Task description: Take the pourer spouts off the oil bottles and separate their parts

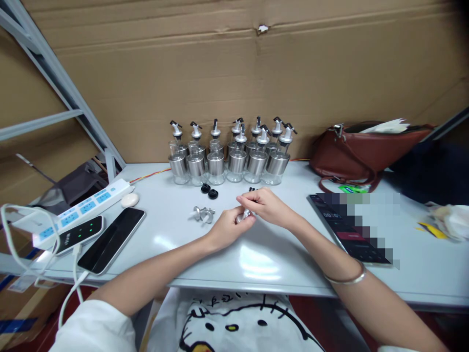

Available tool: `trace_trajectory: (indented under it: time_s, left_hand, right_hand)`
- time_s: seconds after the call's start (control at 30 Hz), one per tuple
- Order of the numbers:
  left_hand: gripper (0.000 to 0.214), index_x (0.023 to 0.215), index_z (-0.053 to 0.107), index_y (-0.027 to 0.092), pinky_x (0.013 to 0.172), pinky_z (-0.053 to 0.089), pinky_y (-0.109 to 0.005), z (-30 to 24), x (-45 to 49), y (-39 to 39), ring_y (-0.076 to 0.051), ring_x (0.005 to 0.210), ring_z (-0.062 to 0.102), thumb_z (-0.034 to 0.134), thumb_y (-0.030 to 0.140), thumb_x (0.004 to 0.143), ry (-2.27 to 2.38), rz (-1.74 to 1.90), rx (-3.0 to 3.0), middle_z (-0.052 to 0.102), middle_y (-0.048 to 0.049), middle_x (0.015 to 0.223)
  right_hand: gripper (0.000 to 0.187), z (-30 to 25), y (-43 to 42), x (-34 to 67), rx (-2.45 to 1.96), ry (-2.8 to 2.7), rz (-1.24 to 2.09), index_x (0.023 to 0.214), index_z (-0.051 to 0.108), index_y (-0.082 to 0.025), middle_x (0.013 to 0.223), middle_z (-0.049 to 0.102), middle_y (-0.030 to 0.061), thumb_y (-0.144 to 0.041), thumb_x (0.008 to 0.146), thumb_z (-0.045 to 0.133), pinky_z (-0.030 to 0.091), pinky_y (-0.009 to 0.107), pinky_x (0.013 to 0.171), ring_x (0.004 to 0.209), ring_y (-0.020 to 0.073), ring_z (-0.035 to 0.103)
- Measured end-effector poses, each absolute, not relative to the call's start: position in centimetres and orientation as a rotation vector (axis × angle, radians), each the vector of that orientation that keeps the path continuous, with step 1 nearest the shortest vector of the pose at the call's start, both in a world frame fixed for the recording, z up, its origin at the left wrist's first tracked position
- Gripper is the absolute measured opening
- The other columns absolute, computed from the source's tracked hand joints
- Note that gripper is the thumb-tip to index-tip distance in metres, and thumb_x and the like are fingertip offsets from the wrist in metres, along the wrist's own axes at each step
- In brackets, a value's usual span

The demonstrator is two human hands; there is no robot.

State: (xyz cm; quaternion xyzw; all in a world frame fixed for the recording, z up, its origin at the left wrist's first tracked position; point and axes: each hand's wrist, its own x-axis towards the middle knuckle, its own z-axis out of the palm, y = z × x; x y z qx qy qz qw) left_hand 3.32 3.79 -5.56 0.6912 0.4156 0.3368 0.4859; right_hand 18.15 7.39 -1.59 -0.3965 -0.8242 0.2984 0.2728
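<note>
My left hand (229,229) is closed around a silver metal pour spout (244,215), much of it hidden by fingers. Bent over its upper end, my right hand (270,206) pinches at it with thumb and fingers; whether a smaller part sits in that pinch is hidden. Left of my hands, silver spout pieces (203,215) lie on the table. Two black ribbed stoppers (209,191) rest behind them. Small black parts (252,189) show just beyond my right hand. At the back stand several glass-and-steel bottles (237,164), some topped with spouts, the front left ones with bare necks.
A power strip (88,208), a round white case (130,200), and two phones, the larger one black (113,239), lie left with white cables. On the right are a partly pixelated tablet (344,230), a brown bag (348,156) and a crumpled wrapper (450,221). Cardboard (234,73) walls the back.
</note>
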Motion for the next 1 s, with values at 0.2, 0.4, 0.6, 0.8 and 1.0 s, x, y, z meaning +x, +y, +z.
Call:
trace_trajectory:
  time_s: [0.2, 0.4, 0.6, 0.8, 1.0]
  left_hand:
    - [0.033, 0.099, 0.048, 0.019, 0.061, 0.041, -0.024, -5.8, 3.3, 3.8, -0.011, 0.062, 0.054, 0.047, 0.049, 0.087, 1.019, 0.949, 1.651, 0.055, 0.0024, 0.076]
    - [0.033, 0.082, 0.044, 0.019, 0.052, 0.039, -0.022, -5.7, 3.5, 4.0, -0.01, 0.054, 0.056, 0.04, 0.051, 0.09, 0.957, 1.027, 1.52, 0.055, 0.0031, 0.072]
    - [0.038, 0.081, 0.047, 0.018, 0.049, 0.04, -0.023, -5.2, 3.3, 4.2, -0.009, 0.048, 0.055, 0.044, 0.055, 0.086, 0.87, 1.027, 1.384, 0.057, 0.0024, 0.073]
    - [0.044, 0.079, 0.047, 0.016, 0.047, 0.043, -0.024, -5.0, 3.3, 4.4, -0.01, 0.044, 0.057, 0.051, 0.06, 0.079, 0.803, 1.015, 1.267, 0.059, 0.0021, 0.07]
    - [0.05, 0.078, 0.047, 0.016, 0.045, 0.044, -0.024, -4.8, 3.6, 4.3, -0.012, 0.043, 0.059, 0.057, 0.064, 0.073, 0.727, 0.969, 1.111, 0.06, 0.0009, 0.065]
  right_hand:
    - [0.044, -1.7, 7.7, 18.3, -1.103, -2.229, 0.775, 0.054, 0.047, -0.016, 0.051, 0.045, -0.0018, -0.042, 0.089, 0.037, 0.027, 0.022, 0.051, 0.05, 0.0082, 0.035]
    - [0.046, -2.0, 7.4, 17.8, -1.075, -2.237, 0.729, 0.056, 0.05, -0.017, 0.051, 0.053, -0.0014, -0.041, 0.091, 0.034, 0.032, 0.023, 0.054, 0.049, 0.009, 0.042]
    - [0.051, -2.2, 7.3, 17.7, -1.089, -2.238, 0.664, 0.053, 0.046, -0.019, 0.049, 0.058, 0.0002, -0.045, 0.094, 0.029, 0.035, 0.024, 0.056, 0.046, 0.0099, 0.048]
    - [0.055, -2.3, 7.2, 17.6, -1.085, -2.228, 0.56, 0.051, 0.041, -0.02, 0.044, 0.054, 0.0, -0.05, 0.094, 0.025, 0.034, 0.024, 0.054, 0.043, 0.0097, 0.047]
    - [0.054, -2.1, 6.9, 17.5, -1.091, -2.208, 0.607, 0.052, 0.04, -0.021, 0.04, 0.05, -0.0013, -0.051, 0.094, 0.025, 0.035, 0.024, 0.053, 0.041, 0.0101, 0.048]
